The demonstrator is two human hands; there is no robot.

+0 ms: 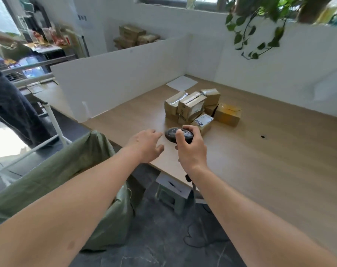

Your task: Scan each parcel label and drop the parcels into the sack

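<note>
Both bare forearms reach forward from the lower frame edge toward its centre. The left hand is relaxed, fingers loosely extended. The right hand grips a scanner.

Wood table w/ white partitions, dark marbled floor (daylit), plant by window.
</note>
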